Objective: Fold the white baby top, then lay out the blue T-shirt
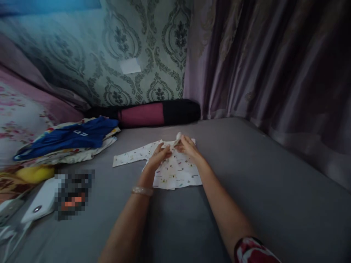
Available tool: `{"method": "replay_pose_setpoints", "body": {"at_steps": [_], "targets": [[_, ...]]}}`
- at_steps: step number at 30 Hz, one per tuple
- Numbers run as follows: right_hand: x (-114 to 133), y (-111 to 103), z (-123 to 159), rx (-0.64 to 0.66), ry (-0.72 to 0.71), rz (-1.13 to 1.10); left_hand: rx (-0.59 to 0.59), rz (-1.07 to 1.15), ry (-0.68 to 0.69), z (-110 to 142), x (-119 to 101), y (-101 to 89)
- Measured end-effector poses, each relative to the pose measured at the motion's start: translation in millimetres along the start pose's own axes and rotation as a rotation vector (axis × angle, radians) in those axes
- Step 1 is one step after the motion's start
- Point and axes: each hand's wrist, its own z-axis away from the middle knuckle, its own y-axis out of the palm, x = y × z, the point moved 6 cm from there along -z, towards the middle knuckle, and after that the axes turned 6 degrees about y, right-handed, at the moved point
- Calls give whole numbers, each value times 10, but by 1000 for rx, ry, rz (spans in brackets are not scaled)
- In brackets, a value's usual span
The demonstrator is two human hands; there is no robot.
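A small white baby shirt [178, 175] with a scattered print lies on the grey bed sheet. Its left-hand sleeve stretches out flat to the side; the other sleeve is not seen spread out. My left hand [158, 156] rests over the upper part of the shirt, fingers apart. At the neckline, my right hand [188, 147] has its fingers closed on the fabric, and a pale bunched bit of cloth sticks up by the fingertips. Part of the chest and shoulder is hidden behind my hands.
A pile of clothes with a blue garment [74, 137] on top lies at the left. Nearer are a white device [44, 201] with a cable and a pixelated object [74, 195]. A black and maroon bolster-like roll [142, 114] lies along the wall; curtains [233, 58] hang at right.
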Motion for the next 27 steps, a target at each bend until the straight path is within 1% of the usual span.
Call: {"method": "replay_pose_setpoints", "body": {"at_steps": [1,2,3,5,8,10,12,14,16,18,20,22,24,27], "targets": [[-68,104,14,92,33,43,-39,61,4,59,41,-79],[-120,163,22,149,62,79,-55,93,21,105,69,-130],[-152,173,18,168,85,99,-53,104,48,136,84,-156],[-140,66,-19,132,100,66,-42,86,93,164,92,-165],[-11,-293,-83,10,58,-92,-31,11,65,156,95,-138],[57,-586,-98,-122,16,-171,-17,-24,52,137,79,-127],[51,-835,-98,-270,5,-195,-6,-45,69,113,58,-134],[-12,-981,-108,-389,13,-158,-8,-82,71,90,63,-158],[-84,-1027,-135,-472,9,-48,-19,-136,53,76,87,-183],[-112,-988,-163,-520,-45,178,-36,-171,75,73,77,-197],[-98,-848,-173,-500,-138,505,-56,-189,154,85,19,-200],[-88,-622,-145,-413,-255,843,-84,-208,233,108,-48,-205],[-109,-370,-77,-306,-357,1122,-126,-236,277,128,-89,-225],[-169,-54,49,-181,-448,1391,-166,-287,311,133,-96,-261]]}}
